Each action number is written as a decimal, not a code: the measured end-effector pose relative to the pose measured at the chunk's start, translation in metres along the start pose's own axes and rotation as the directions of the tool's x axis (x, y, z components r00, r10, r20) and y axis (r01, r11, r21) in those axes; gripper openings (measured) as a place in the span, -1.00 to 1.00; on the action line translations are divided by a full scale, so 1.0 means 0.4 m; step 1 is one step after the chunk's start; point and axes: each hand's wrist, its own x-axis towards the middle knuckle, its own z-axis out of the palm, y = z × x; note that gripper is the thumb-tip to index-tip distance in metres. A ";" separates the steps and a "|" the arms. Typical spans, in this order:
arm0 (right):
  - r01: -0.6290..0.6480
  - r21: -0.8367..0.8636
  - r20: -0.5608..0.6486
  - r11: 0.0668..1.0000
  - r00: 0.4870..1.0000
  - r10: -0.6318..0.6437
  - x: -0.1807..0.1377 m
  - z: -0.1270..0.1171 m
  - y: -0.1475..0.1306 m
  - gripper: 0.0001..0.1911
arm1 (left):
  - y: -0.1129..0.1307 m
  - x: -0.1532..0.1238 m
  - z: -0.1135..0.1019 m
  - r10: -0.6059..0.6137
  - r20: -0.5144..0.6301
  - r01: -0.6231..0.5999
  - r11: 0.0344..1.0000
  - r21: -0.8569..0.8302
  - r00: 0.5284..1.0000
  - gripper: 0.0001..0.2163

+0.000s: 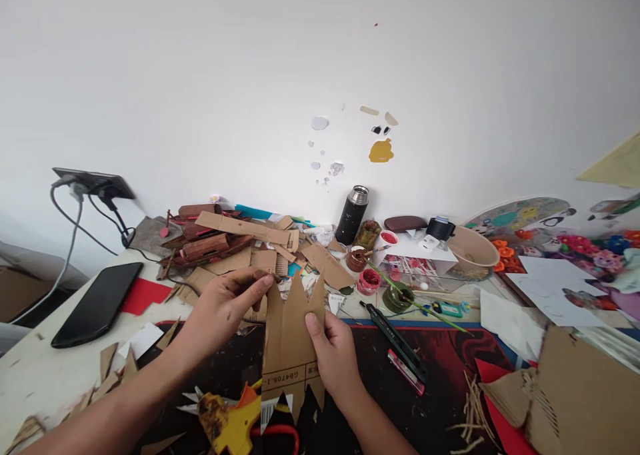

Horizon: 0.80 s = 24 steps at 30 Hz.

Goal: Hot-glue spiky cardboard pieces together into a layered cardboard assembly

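Note:
Between my hands, in the head view, stands a piece of brown cardboard (289, 338) with jagged points cut along its top and bottom edges and print near its lower end. My left hand (225, 308) pinches the tip of its upper left point between thumb and fingers. Along the right edge my right hand (337, 355) grips it, thumb in front and fingers hidden behind. Below it on the dark mat lie a yellow glue gun (227, 418) and a red loop-shaped handle (296, 436), partly covered by the cardboard.
Cardboard scraps and a brown model (210, 245) crowd the back left, near a phone (100, 305). A black flask (353, 215), paint jars (369, 281) and a beige bowl (475, 250) stand along the wall. A dark green utility knife (393, 338) lies right; a large cardboard piece (583, 388) sits front right.

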 end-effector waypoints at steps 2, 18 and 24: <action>-0.003 0.003 0.009 1.000 1.000 0.003 -0.001 0.000 0.002 -0.23 | -0.002 0.001 0.001 -0.002 -0.002 0.002 1.000 -0.025 1.000 -0.49; 0.028 -0.076 -0.002 0.997 1.000 -0.028 -0.004 -0.001 0.001 -0.25 | 0.010 -0.001 -0.005 -0.021 -0.001 0.020 0.999 -0.048 1.000 -0.43; 0.053 -0.107 0.002 0.993 0.999 -0.053 -0.005 -0.003 0.006 -0.28 | -0.010 0.003 -0.023 -0.038 -0.004 0.038 0.999 0.019 0.999 -0.38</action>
